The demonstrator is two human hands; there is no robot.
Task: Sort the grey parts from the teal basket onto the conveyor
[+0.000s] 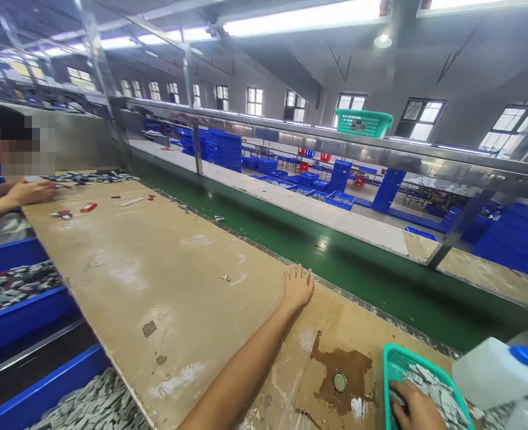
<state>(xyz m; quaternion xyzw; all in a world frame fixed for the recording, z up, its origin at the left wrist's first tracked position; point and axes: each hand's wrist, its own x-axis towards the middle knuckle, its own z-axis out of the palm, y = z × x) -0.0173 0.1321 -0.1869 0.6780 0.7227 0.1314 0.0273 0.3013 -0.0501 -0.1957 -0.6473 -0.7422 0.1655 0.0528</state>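
Note:
My left hand (298,286) lies flat near the far edge of the worktable (192,286), fingers spread and nothing in them. At the lower right, my right hand (415,407) is inside a green plastic basket (443,370). Its fingers are curled by the basket's left side, around something dark that I cannot make out. Pale grey flat pieces (429,382) fill the basket's right part. Left of the basket, a piece of cardboard (306,394) with a wet brown stain bears a small round disc (340,382).
A white jug (492,370) with a blue cap stands right of the basket. A green conveyor belt (264,230) runs beyond the table. Blue bins (62,394) of small pieces line the near left side. A co-worker's hand (33,191) works at the far left.

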